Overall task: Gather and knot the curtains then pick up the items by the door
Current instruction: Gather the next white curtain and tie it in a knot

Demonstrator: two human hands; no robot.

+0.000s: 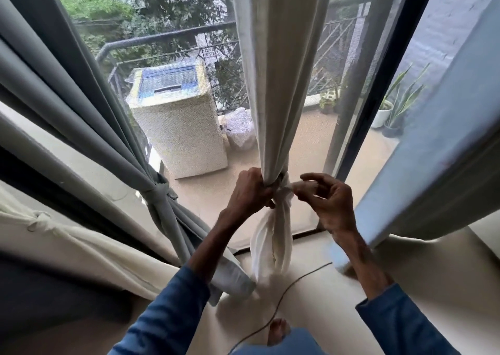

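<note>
Blue sleeves [162,314] flank a bare foot [277,330], half cut off below, and a thin cable [284,295]. The left hand [250,189] has its fingers clamped round the white curtain [276,84] at its knot [284,191]; the blurred right hand [330,200] pinches the knot's cloth, other fingers spread. Leftward hangs the knotted grey curtain [81,97]; beyond, a hazy washing machine [176,127].

open gap between grey curtain [151,181] and white curtain [270,84]; right side tighter, blue curtain [433,143] near; cable [284,295] crosses floor below
</note>
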